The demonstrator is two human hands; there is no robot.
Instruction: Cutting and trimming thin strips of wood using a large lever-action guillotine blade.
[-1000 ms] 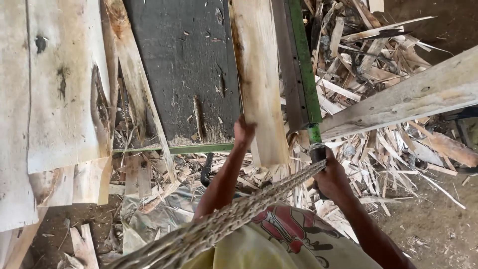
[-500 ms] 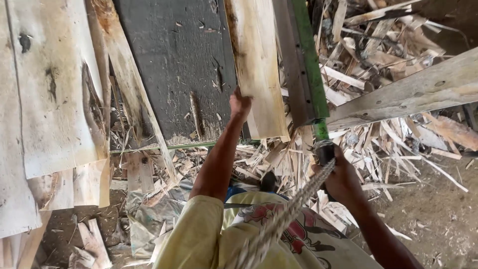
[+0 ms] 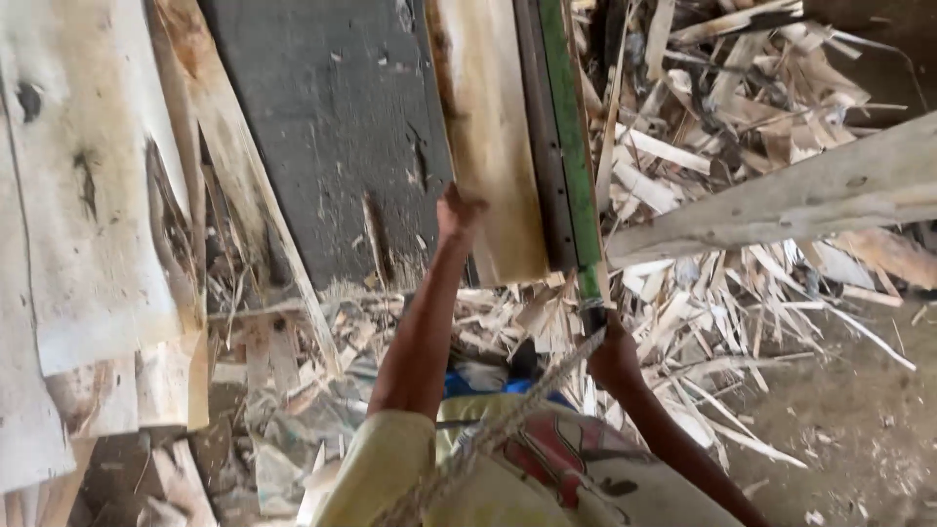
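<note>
A dark grey flat bed fills the upper middle of the head view, flanked on its left by pale veneer sheets with dark knots. Wood scrap lies heaped to the right and along the bed's lower edge. A pale timber beam crosses the right side at a slant.

A light veneer strip lies on the bed's right part, just beside a green-edged bar. The left hand is at the strip's lower left corner, fingers clamped on its edge. The right hand sits at the bar's lower end, fingers closed around its dark handle. A braided rope runs from that hand down across the yellow sleeve.
</note>
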